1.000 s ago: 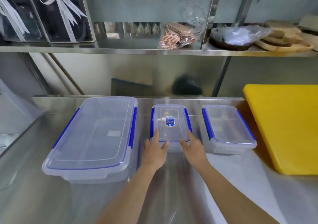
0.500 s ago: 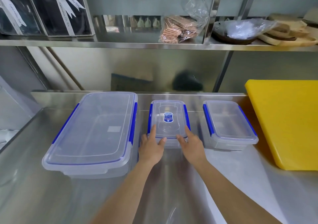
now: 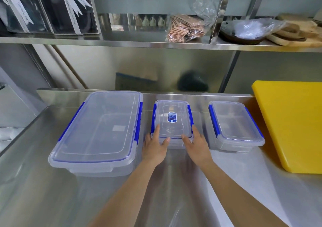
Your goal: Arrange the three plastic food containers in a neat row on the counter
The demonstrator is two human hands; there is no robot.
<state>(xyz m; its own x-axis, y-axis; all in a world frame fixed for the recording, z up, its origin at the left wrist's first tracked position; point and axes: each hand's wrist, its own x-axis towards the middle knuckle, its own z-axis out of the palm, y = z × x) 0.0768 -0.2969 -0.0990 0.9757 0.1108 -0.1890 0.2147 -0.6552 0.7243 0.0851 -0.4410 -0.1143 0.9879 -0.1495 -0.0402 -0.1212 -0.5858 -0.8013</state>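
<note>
Three clear plastic containers with blue side clips stand side by side on the steel counter (image 3: pixel 52 200). The large container (image 3: pixel 99 131) is at the left. The middle container (image 3: pixel 172 117) is narrow and has a blue sticker on its lid. The right container (image 3: pixel 234 122) is a little wider. My left hand (image 3: pixel 154 147) and my right hand (image 3: pixel 197 144) hold the near end of the middle container, thumbs on its lid and fingers along its two near corners.
A thick yellow cutting board (image 3: pixel 292 122) lies at the right, close to the right container. A steel shelf (image 3: pixel 122 43) above carries dark gift boxes (image 3: pixel 47 9) with ribbons, a bag of brown packets (image 3: pixel 186 29) and wooden boards (image 3: pixel 296 33). The counter's left edge drops away.
Both hands have pushed the middle container slightly away from me, toward the back wall. The large and the right containers have not moved.
</note>
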